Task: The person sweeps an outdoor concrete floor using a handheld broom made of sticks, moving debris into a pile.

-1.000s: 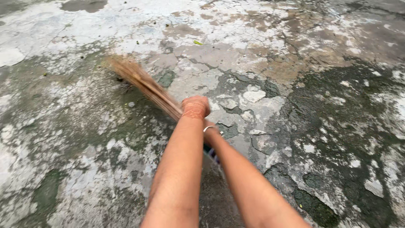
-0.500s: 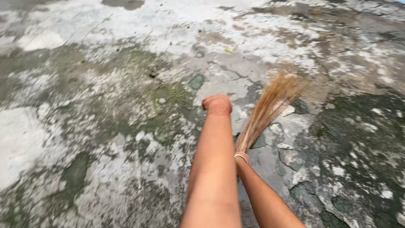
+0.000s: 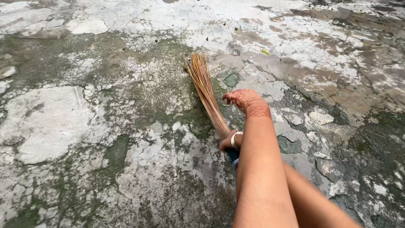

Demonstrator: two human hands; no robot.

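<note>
- Head view, looking down: I saw the right hand (image 3: 228,142) closed around the broom (image 3: 206,90) where the bound straws narrow. I judged the low grip was what let the bundle lie at a flat slant.
- The broom ran up and away from the right hand to the left of the left hand (image 3: 247,101). Its fanned tips were touching the floor (image 3: 63,118) well ahead of both hands.
- The left hand held nothing. Its fingers were loosely curled, patterned in reddish-brown dye, and it hovered just beside the straws without touching them. I took it to be held free as a counterweight, not as a second grip.
- The left forearm (image 3: 259,169) crossed over the right arm, which came in from the lower right. That crossing fitted a broom carried over to the left of the body.
- A pale bangle (image 3: 234,138) sat at the right wrist, hard against the left forearm.
- Hidden: most of the right hand's fingers lay behind the left forearm, so I could not tell how they wrapped. Of the handle only a dark blue stub (image 3: 233,156) showed below the hand.
- Hard to make out: small dark specks and a green leaf scrap (image 3: 265,52) lay beyond the left hand. I could not say whether the specks were loose dirt or marks in the cracked, moss-stained concrete.
- Cut off: both arms left the frame at the lower edge.
</note>
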